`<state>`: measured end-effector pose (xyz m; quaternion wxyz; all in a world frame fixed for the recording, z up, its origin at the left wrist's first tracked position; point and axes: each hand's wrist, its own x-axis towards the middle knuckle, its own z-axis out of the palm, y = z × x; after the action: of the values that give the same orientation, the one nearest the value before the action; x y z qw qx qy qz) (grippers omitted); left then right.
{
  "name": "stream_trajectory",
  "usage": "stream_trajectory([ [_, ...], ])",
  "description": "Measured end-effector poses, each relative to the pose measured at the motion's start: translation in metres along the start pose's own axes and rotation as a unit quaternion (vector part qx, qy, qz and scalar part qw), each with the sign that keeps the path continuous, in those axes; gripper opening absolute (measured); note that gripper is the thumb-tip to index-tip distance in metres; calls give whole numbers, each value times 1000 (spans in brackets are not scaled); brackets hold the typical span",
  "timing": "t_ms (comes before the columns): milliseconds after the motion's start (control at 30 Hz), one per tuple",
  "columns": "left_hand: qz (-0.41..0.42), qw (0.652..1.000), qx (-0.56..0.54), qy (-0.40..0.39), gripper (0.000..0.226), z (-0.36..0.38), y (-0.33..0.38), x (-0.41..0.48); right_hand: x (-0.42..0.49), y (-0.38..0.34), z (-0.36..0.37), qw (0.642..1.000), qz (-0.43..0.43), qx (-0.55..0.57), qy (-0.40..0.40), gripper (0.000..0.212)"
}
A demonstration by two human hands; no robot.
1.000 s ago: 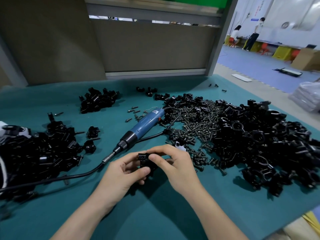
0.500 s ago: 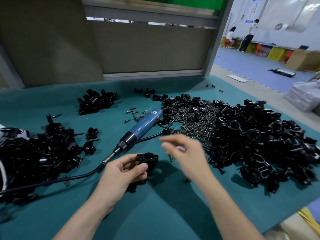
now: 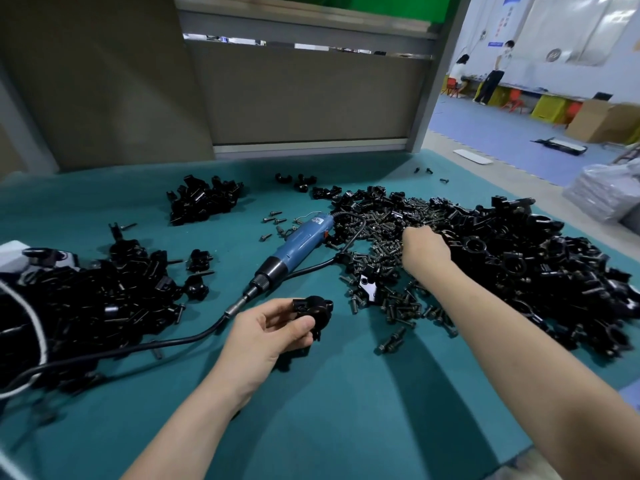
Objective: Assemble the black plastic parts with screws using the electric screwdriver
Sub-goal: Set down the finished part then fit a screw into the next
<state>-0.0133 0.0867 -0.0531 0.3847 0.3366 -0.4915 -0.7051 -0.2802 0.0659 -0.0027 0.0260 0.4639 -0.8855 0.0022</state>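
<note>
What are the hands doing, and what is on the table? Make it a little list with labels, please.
left hand: holds one black part above the table
right hand: reaching into the screws, fingers hidden
screwdriver: blue, lying on the table, nobody touching it
big pile: black parts, right of the screws
left pile: more black parts

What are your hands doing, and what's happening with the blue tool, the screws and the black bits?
Left hand: pinching the small black plastic clamp part.
Right hand: fingers in the pile of dark metal screws; grip unclear.
Blue corded electric screwdriver: lying flat, untouched.
Large heap of black plastic parts: lying loose.
</note>
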Motion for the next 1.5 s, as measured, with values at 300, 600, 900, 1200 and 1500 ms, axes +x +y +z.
stream_trajectory([
  [300, -9, 1000, 3, -5, 24, -1, 0, 1, 4, 1, -12, 1000, -18, 4, -14, 11],
  [600, -5, 1000, -6, -13, 20, 1, 1, 2, -106, -46, -35, 789, -193, 581, -50, 17],
  [900, 8, 1000, 1, -22, 21, 2, 1, 1, -126, -63, 5, 810, -222, 542, 40, 24],
  [1200, 8, 1000, -4, -27, 30, 1, -1, 3, -126, -67, 2, 818, -265, 504, 78, 12],
  [1500, 4, 1000, -11, -22, 26, 2, -1, 2, -125, -65, -2, 850, -297, 432, 50, 4],
])
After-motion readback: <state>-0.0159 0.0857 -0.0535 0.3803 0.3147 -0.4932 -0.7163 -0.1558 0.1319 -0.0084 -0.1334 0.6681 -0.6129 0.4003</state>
